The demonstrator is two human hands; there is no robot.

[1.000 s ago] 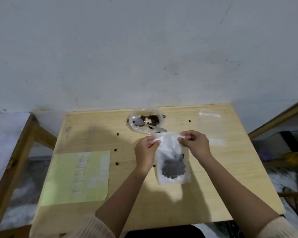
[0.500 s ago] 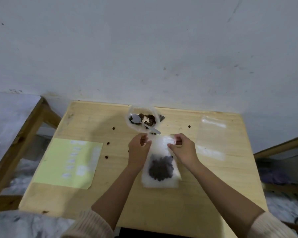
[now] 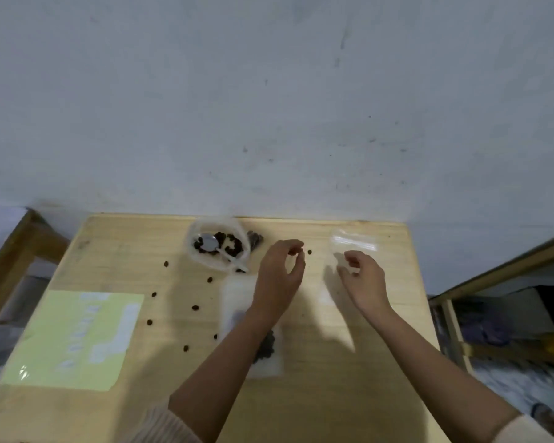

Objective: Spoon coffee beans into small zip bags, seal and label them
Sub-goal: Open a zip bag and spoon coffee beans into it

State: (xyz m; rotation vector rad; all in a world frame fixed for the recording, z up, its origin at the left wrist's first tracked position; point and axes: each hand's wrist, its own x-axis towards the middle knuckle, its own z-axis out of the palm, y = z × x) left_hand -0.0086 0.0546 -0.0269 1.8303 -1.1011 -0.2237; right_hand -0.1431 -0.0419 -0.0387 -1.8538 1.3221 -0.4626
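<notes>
Zip bag (image 3: 267, 350) with a clump of coffee beans, lying flat at the centre of the tabletop (image 3: 333, 394), partly under the left forearm and free of both hands; filled, seal not discernible, no label visible. Left hand (image 3: 280, 273) and right hand (image 3: 363, 278) loosely curled, gripping nothing visible, the right above empty bags (image 3: 354, 243) at 2 o'clock. Bowl (image 3: 216, 266) with spoon (image 3: 209, 243) at 11, label sheet (image 3: 71, 340) at 8. Stray beans (image 3: 195, 307) littering the way toward the labels.

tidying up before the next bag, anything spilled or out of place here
Yes: loose coffee beans lie scattered on the table between the label sheet and the filled bag, plus one near the empty bag. They belong in the bowl.
</notes>
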